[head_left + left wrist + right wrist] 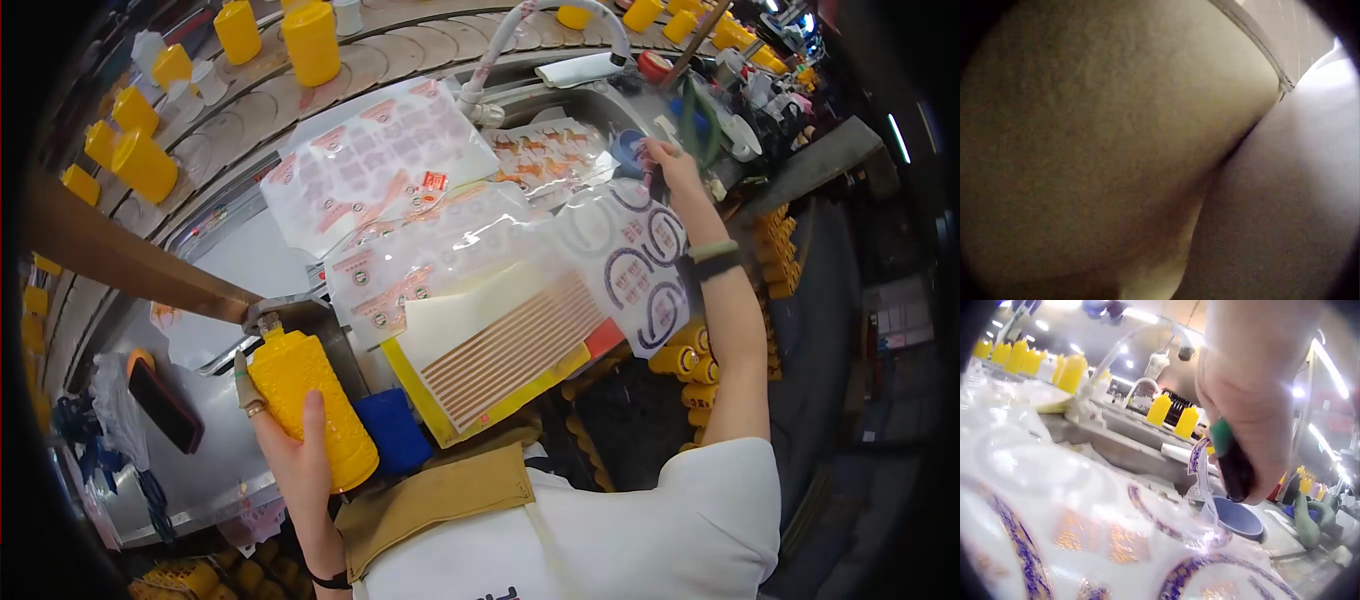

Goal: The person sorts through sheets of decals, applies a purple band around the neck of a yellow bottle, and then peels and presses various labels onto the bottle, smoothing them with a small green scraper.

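the right arm (738,340) reaches well forward, bare below the upper arm, its forearm slanting up and inward to the right hand (676,170), whose fingers are drawn together in a pinch. the left forearm (312,535) rises near the torso; the left hand (292,450) grips, thumb (315,412) pointing forward, fingers opposite, well apart from the right hand.

Workshop, slatted conveyor (428,44), yellow bottles (311,43), printed sheets (622,268).
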